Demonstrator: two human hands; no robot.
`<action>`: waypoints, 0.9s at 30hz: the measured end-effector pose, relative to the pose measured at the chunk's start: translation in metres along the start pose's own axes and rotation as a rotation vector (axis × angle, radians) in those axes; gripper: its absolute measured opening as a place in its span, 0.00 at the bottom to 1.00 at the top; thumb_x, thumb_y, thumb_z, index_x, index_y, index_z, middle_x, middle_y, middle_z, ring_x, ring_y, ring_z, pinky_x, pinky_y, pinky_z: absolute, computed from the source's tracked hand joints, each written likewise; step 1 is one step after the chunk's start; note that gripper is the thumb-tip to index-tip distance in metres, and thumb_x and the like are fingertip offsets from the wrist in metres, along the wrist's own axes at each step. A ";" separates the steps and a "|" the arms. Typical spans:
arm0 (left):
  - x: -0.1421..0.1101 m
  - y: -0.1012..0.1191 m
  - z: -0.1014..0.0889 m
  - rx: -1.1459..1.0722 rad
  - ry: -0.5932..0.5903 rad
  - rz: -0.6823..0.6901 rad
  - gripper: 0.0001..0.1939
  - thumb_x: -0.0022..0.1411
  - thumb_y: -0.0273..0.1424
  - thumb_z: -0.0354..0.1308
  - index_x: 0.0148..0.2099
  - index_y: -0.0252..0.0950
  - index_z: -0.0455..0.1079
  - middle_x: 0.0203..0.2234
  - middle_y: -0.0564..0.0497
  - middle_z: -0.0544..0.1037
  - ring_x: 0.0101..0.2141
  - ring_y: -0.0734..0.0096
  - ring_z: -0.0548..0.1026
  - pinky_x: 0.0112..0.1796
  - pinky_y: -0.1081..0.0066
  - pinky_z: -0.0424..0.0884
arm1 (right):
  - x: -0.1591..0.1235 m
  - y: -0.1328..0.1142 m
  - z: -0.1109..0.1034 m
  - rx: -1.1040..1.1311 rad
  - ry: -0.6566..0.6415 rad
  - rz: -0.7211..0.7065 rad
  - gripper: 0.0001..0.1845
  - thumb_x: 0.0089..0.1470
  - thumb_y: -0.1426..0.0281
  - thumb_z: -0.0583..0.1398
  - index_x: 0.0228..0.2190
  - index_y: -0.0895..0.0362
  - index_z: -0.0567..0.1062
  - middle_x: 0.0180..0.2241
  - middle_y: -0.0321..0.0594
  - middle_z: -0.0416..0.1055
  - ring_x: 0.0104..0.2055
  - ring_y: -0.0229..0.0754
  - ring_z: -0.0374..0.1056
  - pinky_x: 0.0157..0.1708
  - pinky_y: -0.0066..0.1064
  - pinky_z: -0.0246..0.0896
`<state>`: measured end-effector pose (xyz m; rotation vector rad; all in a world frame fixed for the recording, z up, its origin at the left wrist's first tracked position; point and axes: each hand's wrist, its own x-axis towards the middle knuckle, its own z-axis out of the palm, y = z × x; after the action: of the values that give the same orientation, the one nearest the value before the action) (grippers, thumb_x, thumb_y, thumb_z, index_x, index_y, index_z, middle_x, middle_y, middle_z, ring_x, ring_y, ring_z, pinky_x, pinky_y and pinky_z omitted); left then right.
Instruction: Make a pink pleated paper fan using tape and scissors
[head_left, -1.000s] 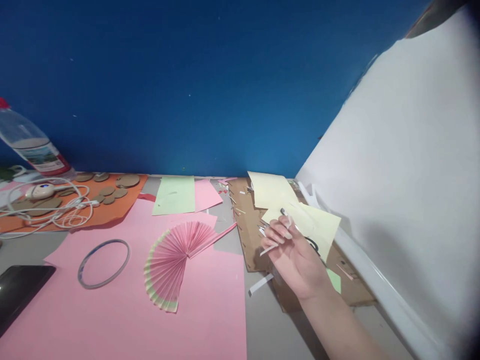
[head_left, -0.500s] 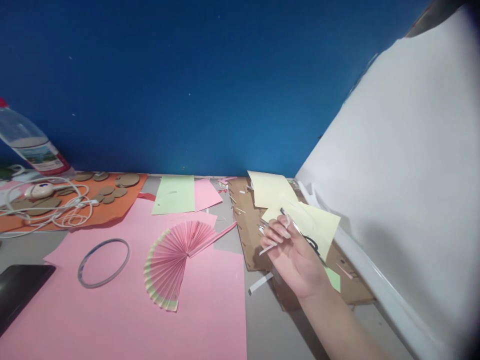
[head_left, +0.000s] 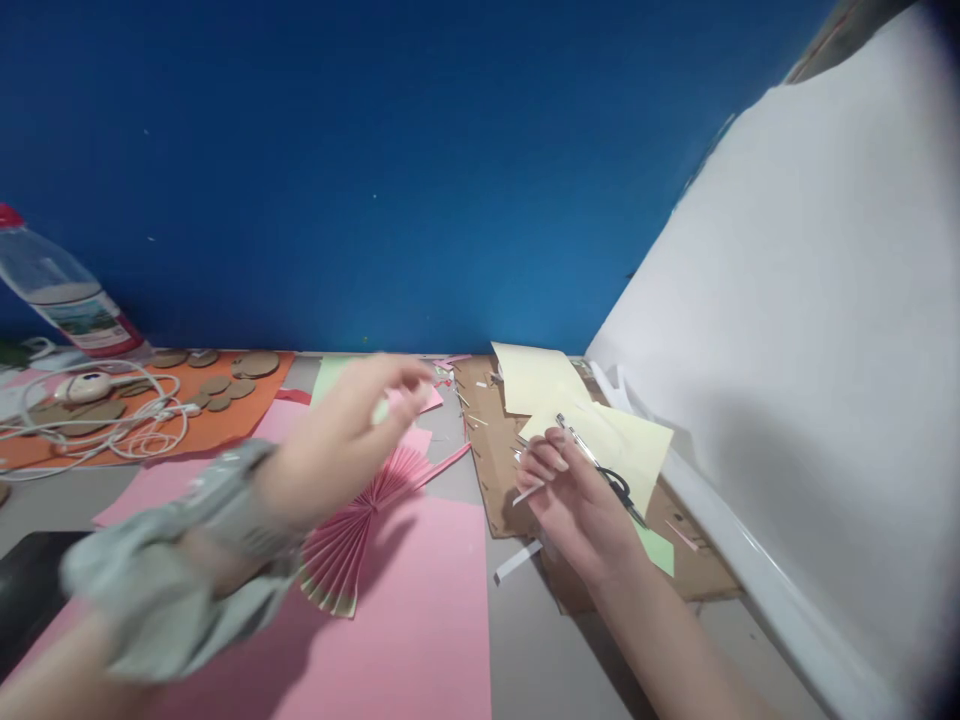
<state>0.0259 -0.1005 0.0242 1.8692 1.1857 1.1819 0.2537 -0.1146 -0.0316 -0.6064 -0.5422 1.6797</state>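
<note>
Filling the whole far side, a deep blue wall (head_left: 337, 170) stands behind the table, and a large white board (head_left: 810, 330) leans in from the right. Over the grey tabletop (head_left: 525, 650) lies a big pink sheet (head_left: 420, 620), with an orange sheet (head_left: 225, 415) at the far left carrying brown cardboard discs (head_left: 247, 365) and a tangle of white cable (head_left: 97, 420). A brown cardboard piece (head_left: 499, 480) lies right of the pink sheet, and pale yellow papers (head_left: 540, 380) rest on it. A clear bottle (head_left: 60, 295) lies tilted at the far left edge.

The left hand (head_left: 352, 430) hangs blurred above the pink sheet, a grey scrunchie (head_left: 172, 570) bunched on its wrist; its fingers are loosely extended toward the right and hold nothing that shows. Beneath it lies a pleated pink paper fan (head_left: 352, 540), partly hidden by that arm.

The right hand (head_left: 577, 505) rests over the cardboard, its fingers curled inward around a thin metal pen-like tool (head_left: 577, 440), which slants up and left across the yellow paper. A narrow white paper strip (head_left: 525, 493) sticks out from under the fingertips. Whether the fingers pinch that strip too, I cannot tell. A black scissor handle (head_left: 619, 485) shows just right of the hand, and another white strip (head_left: 517, 562) lies on the table just below it.
</note>
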 end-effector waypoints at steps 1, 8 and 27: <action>0.001 -0.011 0.009 0.164 -0.110 0.003 0.11 0.63 0.33 0.51 0.44 0.35 0.69 0.42 0.47 0.72 0.44 0.64 0.69 0.48 0.58 0.64 | 0.001 0.000 -0.001 -0.013 0.004 -0.006 0.09 0.48 0.67 0.64 0.25 0.55 0.68 0.22 0.29 0.51 0.22 0.31 0.50 0.24 0.23 0.54; -0.007 -0.071 0.052 0.674 -0.389 0.010 0.09 0.59 0.36 0.52 0.36 0.37 0.70 0.36 0.46 0.72 0.41 0.56 0.65 0.43 0.56 0.61 | 0.000 0.002 0.000 -0.001 0.019 0.013 0.09 0.47 0.67 0.64 0.25 0.55 0.68 0.22 0.29 0.51 0.22 0.31 0.50 0.24 0.23 0.55; 0.002 -0.035 0.036 -0.239 -0.366 -0.164 0.14 0.63 0.36 0.50 0.48 0.36 0.58 0.27 0.52 0.74 0.32 0.70 0.73 0.37 0.68 0.68 | -0.001 0.006 0.002 -0.026 -0.023 0.036 0.11 0.50 0.67 0.62 0.24 0.57 0.65 0.21 0.28 0.52 0.22 0.30 0.50 0.24 0.21 0.53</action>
<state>0.0466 -0.0859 -0.0188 1.6819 0.9297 0.8092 0.2485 -0.1168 -0.0338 -0.6195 -0.5739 1.7175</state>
